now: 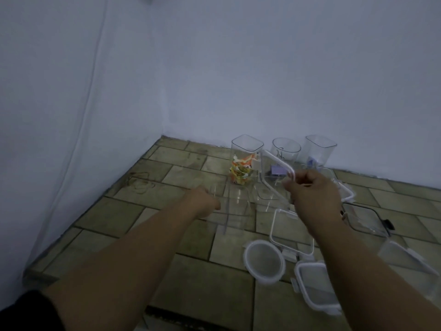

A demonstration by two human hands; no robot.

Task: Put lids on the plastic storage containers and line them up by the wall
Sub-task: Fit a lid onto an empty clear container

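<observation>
My right hand [312, 194] grips a clear rectangular lid with a white rim [276, 170], held tilted above the floor. My left hand [202, 201] holds the side of a clear empty container [235, 209] standing on the tiled floor [114, 216]. By the wall stand three open clear containers: a square one with colourful paper inside [243, 161], a round one [285, 149] and a square one with a purple thing inside [318, 151]. A further container with a purple object [276, 174] shows behind the held lid.
Loose lids lie on the floor at the right: a round one [265, 263], a square white-rimmed frame [279, 228], a rounded square one [317, 287], a dark-rimmed one [367, 220] and another at the right edge [405, 256]. Walls meet in a corner at the back left.
</observation>
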